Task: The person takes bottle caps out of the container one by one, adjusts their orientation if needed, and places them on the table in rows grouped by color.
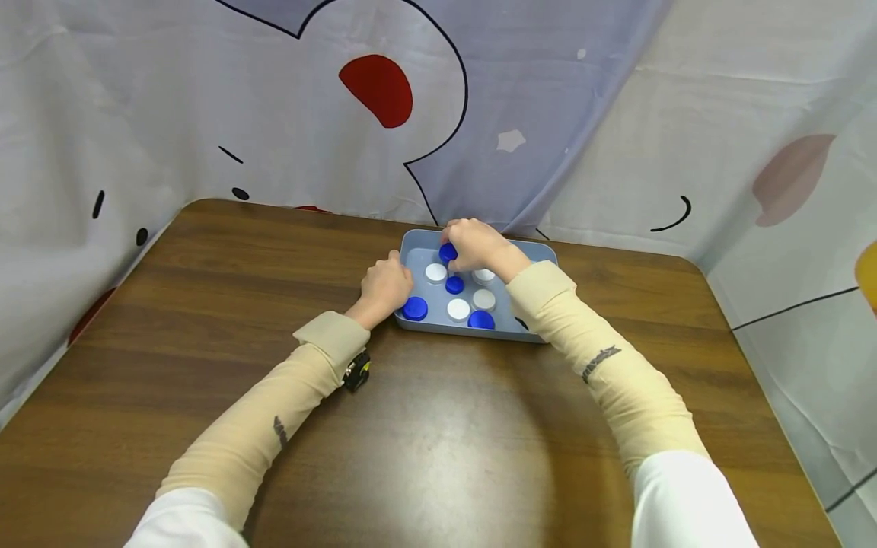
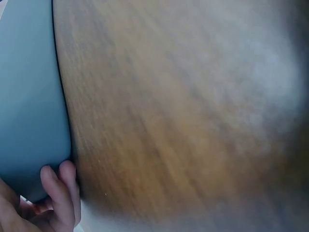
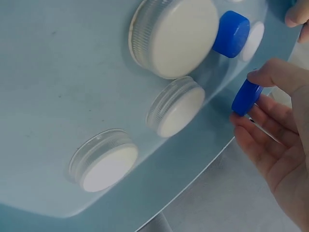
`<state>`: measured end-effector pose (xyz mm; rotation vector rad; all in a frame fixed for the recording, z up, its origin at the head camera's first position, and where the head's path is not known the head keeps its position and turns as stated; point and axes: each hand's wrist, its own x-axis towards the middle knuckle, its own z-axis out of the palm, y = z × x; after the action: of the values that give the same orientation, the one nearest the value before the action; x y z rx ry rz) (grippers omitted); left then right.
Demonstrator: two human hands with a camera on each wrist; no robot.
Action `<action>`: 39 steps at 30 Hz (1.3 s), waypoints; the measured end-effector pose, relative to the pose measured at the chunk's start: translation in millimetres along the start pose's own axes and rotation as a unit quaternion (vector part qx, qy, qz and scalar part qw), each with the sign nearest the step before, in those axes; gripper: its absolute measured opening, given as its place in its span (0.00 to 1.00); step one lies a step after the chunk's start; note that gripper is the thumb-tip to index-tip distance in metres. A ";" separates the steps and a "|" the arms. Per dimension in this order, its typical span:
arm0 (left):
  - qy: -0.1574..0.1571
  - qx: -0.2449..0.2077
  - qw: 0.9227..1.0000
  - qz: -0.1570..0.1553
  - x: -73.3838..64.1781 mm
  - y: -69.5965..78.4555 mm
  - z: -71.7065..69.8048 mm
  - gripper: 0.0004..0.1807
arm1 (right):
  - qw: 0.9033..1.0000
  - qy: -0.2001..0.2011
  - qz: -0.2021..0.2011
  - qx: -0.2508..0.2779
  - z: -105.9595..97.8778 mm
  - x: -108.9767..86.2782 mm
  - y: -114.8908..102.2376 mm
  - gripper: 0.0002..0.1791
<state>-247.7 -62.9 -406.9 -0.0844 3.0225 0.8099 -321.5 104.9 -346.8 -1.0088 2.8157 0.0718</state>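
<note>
A shallow grey-blue tray (image 1: pixel 445 329) holds several blue and white bottle caps. My left hand (image 1: pixel 386 285) grips the tray's left edge; its curled fingers (image 2: pixel 62 191) touch the outer wall in the left wrist view. Near the back wall, my right hand (image 1: pixel 476 245) pinches a blue bottle cap (image 3: pixel 246 96) between thumb and fingers, the cap tilted on edge. Close in front of that hand lie a white cap (image 1: pixel 435 273) and a small blue cap (image 1: pixel 454 285). A larger blue cap (image 1: pixel 415 308) sits in the front left corner. The right forearm hides part of the tray's right side.
The tray stands toward the back of a brown wooden table (image 1: pixel 438 426). Behind the table hangs a patterned curtain (image 1: pixel 288 99), close to the tray's far side. Along the tray's front wall are another blue cap (image 1: pixel 481 320) and a white cap (image 1: pixel 458 309).
</note>
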 end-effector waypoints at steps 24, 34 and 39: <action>-0.001 0.001 1.000 -0.001 6.4 -0.3 1.4 0.18 | 0.999 0.036 0.009 0.034 -27.0 -26.9 4.2 0.25; -0.004 0.006 1.000 -0.001 6.6 -1.1 1.5 0.18 | 0.997 0.063 -0.022 0.038 -28.7 -40.6 -11.8 0.23; 0.000 0.009 1.000 0.000 8.1 -1.1 1.6 0.18 | 0.996 0.074 -0.039 0.032 -32.4 -47.2 -23.5 0.22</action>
<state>-255.7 -63.4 -409.0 -0.0842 3.0285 0.7813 -274.6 113.3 -307.2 -1.1518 2.8856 -0.1062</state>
